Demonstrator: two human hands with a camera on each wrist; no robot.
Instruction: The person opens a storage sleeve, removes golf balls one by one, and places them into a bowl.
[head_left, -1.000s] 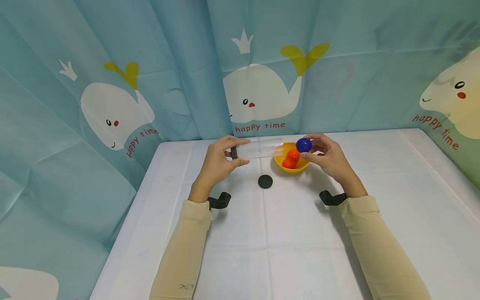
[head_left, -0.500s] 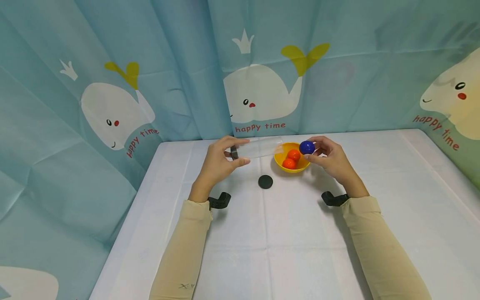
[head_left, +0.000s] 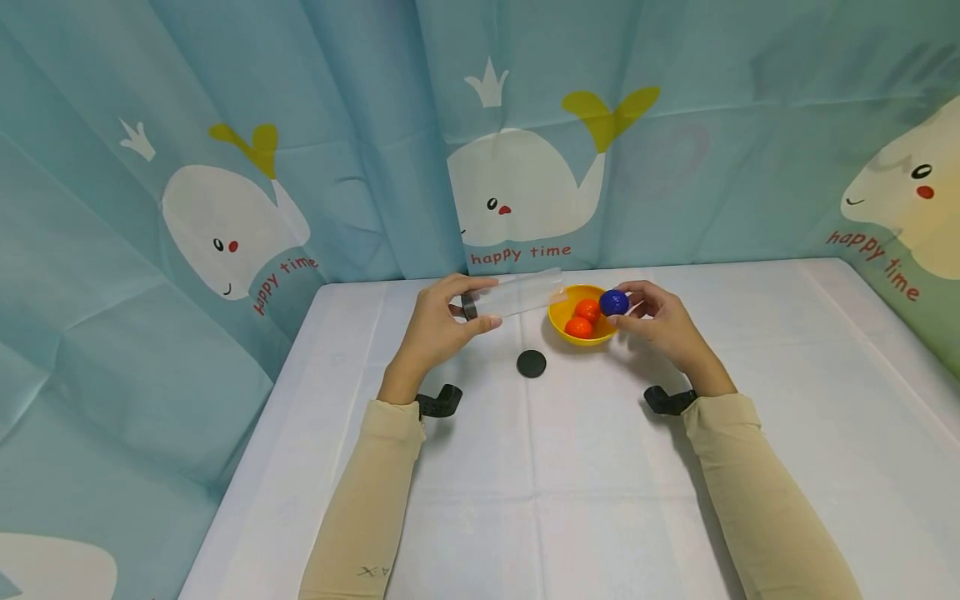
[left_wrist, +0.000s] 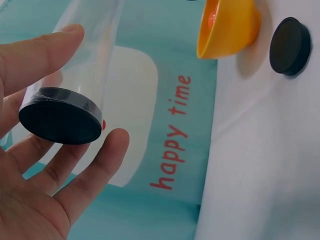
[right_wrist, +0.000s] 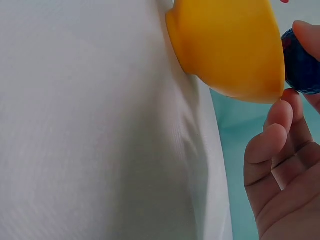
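My left hand [head_left: 441, 321] grips a clear plastic tube [head_left: 525, 293] by its end with a black cap [left_wrist: 62, 117]. The tube lies nearly level, its far end raised slightly and pointing right toward the yellow bowl [head_left: 558, 321]. In my right hand [head_left: 663, 321], thumb and fingers pinch a dark blue ball [head_left: 614, 302] at the bowl's right rim. Two orange balls [head_left: 578, 327] rest inside the bowl. The right wrist view has the blue ball [right_wrist: 300, 65] partly behind the thumb, beside the bowl's side [right_wrist: 235, 50].
A loose black round cap [head_left: 531, 363] lies on the white tablecloth [head_left: 570, 467], in front of the bowl. Behind the table hangs a blue curtain [head_left: 375, 167] printed with whales. A black camera band sits on each wrist.
My right hand has shifted slightly right and down with the blue ball, toward the bowl's rim. The far end of the tube in my left hand has tipped up a little.
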